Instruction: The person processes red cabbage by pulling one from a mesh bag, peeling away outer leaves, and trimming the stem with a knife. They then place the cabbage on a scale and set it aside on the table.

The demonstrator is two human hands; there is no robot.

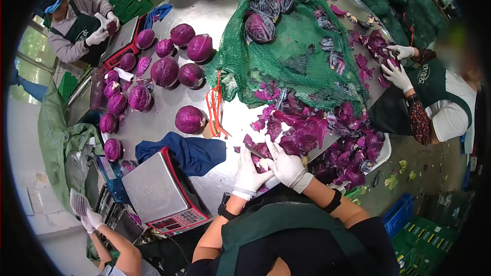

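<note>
My left hand (pixel 249 176), in a white glove, is closed around the near left side of a red cabbage (pixel 262 149), which the fingers partly hide. My right hand (pixel 287 165), also gloved, presses against the cabbage's right side. A narrow dark knife blade (pixel 252 151) crosses the cabbage and runs towards my right hand; its handle is hidden in the grip. A pile of loose purple cabbage leaves (pixel 304 128) lies just beyond my right hand on the metal table (pixel 232 117).
Several whole red cabbages (pixel 164 71) sit left of a green mesh sack (pixel 302 66). A scale (pixel 156 186) and blue cloth (pixel 192 152) are at my left. Leaves fill a white bin (pixel 381 161) at right. Co-workers' gloved hands (pixel 398 74) work around the table.
</note>
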